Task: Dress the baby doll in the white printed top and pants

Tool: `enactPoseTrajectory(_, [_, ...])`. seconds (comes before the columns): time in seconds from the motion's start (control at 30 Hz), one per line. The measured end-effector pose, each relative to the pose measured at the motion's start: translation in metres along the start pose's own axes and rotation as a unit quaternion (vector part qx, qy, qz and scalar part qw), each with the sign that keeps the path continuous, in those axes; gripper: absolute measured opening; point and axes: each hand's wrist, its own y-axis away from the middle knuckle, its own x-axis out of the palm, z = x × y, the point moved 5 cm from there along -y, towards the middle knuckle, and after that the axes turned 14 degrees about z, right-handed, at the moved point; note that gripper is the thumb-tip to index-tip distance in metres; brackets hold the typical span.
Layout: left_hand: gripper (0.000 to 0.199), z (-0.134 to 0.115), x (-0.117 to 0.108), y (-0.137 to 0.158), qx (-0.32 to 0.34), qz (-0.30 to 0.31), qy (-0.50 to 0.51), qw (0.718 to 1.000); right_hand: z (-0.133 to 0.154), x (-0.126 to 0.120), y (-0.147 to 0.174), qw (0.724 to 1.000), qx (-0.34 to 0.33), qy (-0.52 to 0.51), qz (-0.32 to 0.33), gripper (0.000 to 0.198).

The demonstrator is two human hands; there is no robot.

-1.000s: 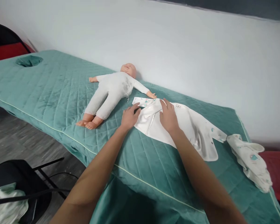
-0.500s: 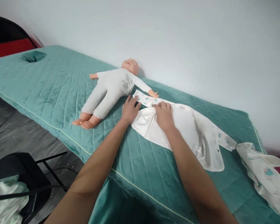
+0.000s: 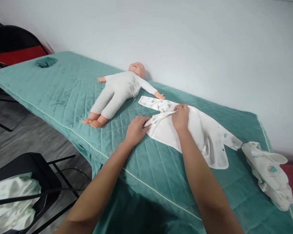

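Observation:
A white baby shirt (image 3: 197,126) with a small teal print on its sleeves lies spread open on the green quilted bed cover (image 3: 146,172). My left hand (image 3: 137,130) pinches the near end of its front edge. Higher up the same edge, my right hand (image 3: 181,117) is closed on the cloth, so a fold is raised between the two hands. Just beyond the left sleeve, a baby doll (image 3: 122,87) in a white bodysuit lies on its back, arms spread, one hand close to the cuff. My right fingers are partly hidden.
Printed baby clothing (image 3: 271,175) is bunched at the bed's right end. A black chair (image 3: 36,169) at lower left carries white cloth (image 3: 14,201). The bed cover has a round hole (image 3: 46,62) at its far left, and a white wall (image 3: 185,42) runs behind.
My left hand has moved from the sleeve cuff down toward me to the shirt's front edge. My right hand has shifted right, and the edge is now lifted into a fold.

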Motion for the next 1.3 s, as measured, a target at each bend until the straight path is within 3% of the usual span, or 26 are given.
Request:
enactPoseTrajectory(0.13, [0.018, -0.041, 0.005, 0.018, 0.107, -0.054, -0.019, 0.993, -0.012, -0.009, 0.003, 0.999, 0.037, -0.009, -0.006, 0.026])
enactPoseTrajectory(0.3, [0.019, -0.083, 0.03, 0.027, 0.189, 0.029, -0.133, 0.972, -0.031, -0.018, 0.007, 0.994, 0.087, -0.065, -0.001, 0.035])
enactPoseTrajectory(0.47, [0.026, -0.078, 0.038, 0.021, 0.139, 0.08, -0.119, 0.98, -0.041, -0.022, 0.003, 0.988, 0.113, -0.105, -0.01, 0.034])
enactPoseTrajectory(0.63, [0.027, -0.08, 0.035, 0.023, 0.163, 0.079, -0.117, 0.977, -0.051, -0.027, 0.001, 0.986, 0.141, -0.085, 0.001, 0.036])
enactPoseTrajectory(0.83, [0.022, -0.08, 0.032, 0.024, 0.173, 0.055, -0.079, 0.98, -0.05, -0.024, 0.001, 0.978, 0.187, -0.041, 0.086, 0.025])
enactPoseTrajectory(1.0, [0.021, -0.071, 0.026, 0.023, 0.13, 0.003, -0.009, 0.991, -0.043, -0.022, 0.002, 0.96, 0.213, 0.061, 0.174, 0.026])
enactPoseTrajectory(1.3, [0.028, -0.086, 0.035, 0.022, 0.175, 0.062, -0.146, 0.972, -0.049, -0.024, 0.001, 0.959, 0.235, 0.092, 0.131, 0.018])
